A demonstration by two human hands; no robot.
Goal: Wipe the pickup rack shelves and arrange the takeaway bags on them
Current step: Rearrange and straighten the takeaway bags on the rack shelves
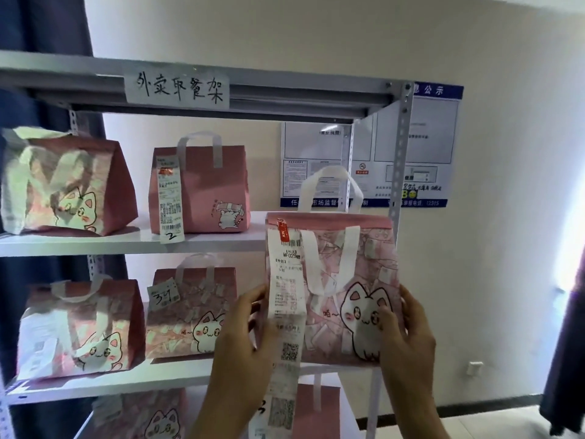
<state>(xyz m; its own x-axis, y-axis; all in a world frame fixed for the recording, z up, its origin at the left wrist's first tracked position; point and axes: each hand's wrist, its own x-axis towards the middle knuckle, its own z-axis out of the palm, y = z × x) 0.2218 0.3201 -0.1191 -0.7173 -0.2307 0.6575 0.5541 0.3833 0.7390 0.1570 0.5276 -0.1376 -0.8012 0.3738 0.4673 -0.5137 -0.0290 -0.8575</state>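
- Now your left hand and right hand grasp a pink bag by its sides.
- Its receipt dangles before the rack.
- Two bags sit on the shelf alongside.

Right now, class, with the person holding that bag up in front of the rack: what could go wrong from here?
1. The long receipt hangs loose below the held bag; it could snag on a shelf edge and tear as the bag goes in.
2. The left hand and right hand grip only the bag's lower sides, so it might tip forward.
3. The free spot lies beside the plain pink bag; a careless slide may knock it.
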